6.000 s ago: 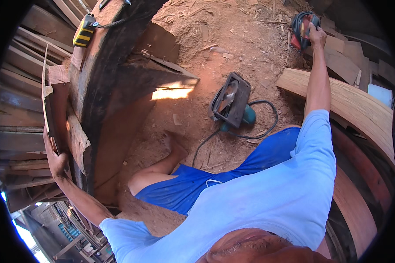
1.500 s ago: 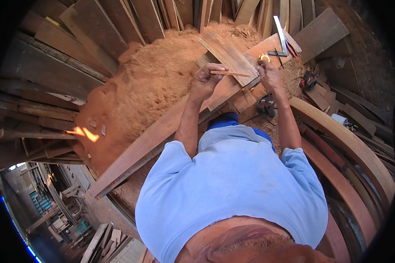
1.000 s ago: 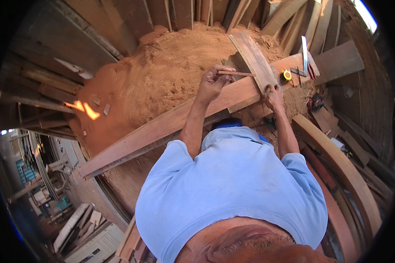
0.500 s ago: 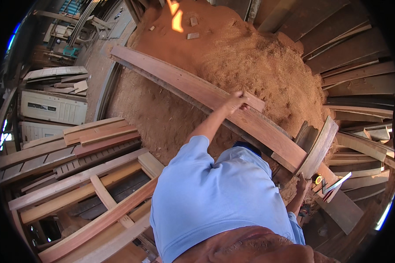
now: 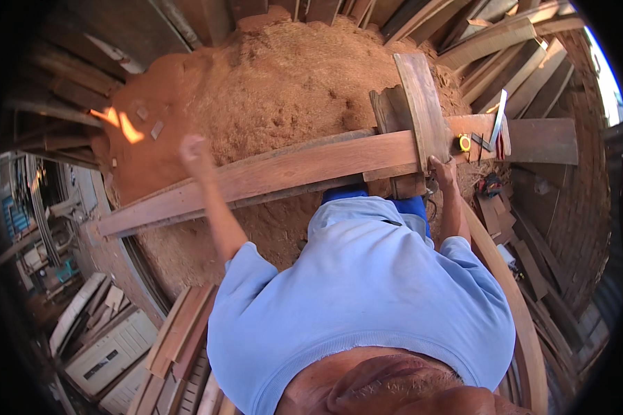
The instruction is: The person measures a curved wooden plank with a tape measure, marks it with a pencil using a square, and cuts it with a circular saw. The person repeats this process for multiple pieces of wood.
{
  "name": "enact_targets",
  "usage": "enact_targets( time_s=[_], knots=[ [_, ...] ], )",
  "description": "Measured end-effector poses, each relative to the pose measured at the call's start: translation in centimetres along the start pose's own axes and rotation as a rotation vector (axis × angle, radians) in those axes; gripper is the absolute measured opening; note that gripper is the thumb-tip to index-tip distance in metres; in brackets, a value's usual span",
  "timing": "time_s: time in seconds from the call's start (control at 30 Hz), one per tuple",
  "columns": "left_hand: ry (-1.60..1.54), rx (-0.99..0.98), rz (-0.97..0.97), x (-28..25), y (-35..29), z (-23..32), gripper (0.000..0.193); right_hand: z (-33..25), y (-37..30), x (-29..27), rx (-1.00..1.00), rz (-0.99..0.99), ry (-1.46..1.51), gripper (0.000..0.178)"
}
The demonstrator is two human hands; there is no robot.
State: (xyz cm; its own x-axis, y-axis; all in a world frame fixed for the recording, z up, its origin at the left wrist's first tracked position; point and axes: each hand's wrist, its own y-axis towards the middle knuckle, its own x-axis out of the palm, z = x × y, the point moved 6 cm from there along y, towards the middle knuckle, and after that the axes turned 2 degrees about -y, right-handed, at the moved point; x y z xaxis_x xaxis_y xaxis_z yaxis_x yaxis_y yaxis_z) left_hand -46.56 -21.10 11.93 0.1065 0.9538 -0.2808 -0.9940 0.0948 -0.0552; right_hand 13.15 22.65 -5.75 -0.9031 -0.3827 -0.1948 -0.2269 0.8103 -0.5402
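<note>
A long reddish plank (image 5: pixel 270 166) stretches from left to right in front of me, across other timber. My left hand (image 5: pixel 196 155) is raised above the plank's far edge, over the sawdust; motion smears its fingers, and I see nothing in it. A shorter weathered board (image 5: pixel 422 104) lies crosswise at the plank's right end. Its near end is gripped by my right hand (image 5: pixel 446 171), with the thumb at the edge. Just right of that board, a yellow tape measure (image 5: pixel 462 142), a dark square (image 5: pixel 483 142) and a pale straight strip (image 5: pixel 499 117) rest on a wooden piece.
A sawdust heap (image 5: pixel 284 83) spreads beyond the plank, with small offcuts (image 5: pixel 157 129) at its left. Boards (image 5: pixel 491 48) lean around the far side. A red-and-black tool (image 5: pixel 490 185) lies at right. Stacked timber (image 5: pixel 176 325) and a pale panelled door (image 5: pixel 111 353) stand at lower left.
The view has turned to the right. My left hand held a small wood piece over the plank; now it is farther left, and that piece no longer shows in it. My right hand stays at the crosswise board.
</note>
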Motion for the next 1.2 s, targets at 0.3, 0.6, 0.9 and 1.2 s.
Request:
enact_targets(
  time_s=[0.3, 0.6, 0.9, 1.2],
  knots=[
    [0.657, 0.515, -1.468, 34.0, -30.9, 2.4, 0.094, -3.4, -3.7, 0.6, 0.116, -0.064, 0.441, 0.035],
    [1.022, 0.394, -1.09, 32.9, -18.2, -1.0, 0.048, -5.8, 8.7, -12.2, 0.13, 0.176, -0.086, 0.044],
    [1.398, 0.031, -0.691, 23.9, -1.7, -11.7, 0.078, 0.3, 16.2, -20.1, 0.132, 0.258, -0.915, 0.04],
    [0.935, 0.413, -1.151, 47.2, -27.6, -1.9, 0.104, 4.5, 16.7, -24.4, 0.027, 0.645, -0.611, 0.046]
  ],
)
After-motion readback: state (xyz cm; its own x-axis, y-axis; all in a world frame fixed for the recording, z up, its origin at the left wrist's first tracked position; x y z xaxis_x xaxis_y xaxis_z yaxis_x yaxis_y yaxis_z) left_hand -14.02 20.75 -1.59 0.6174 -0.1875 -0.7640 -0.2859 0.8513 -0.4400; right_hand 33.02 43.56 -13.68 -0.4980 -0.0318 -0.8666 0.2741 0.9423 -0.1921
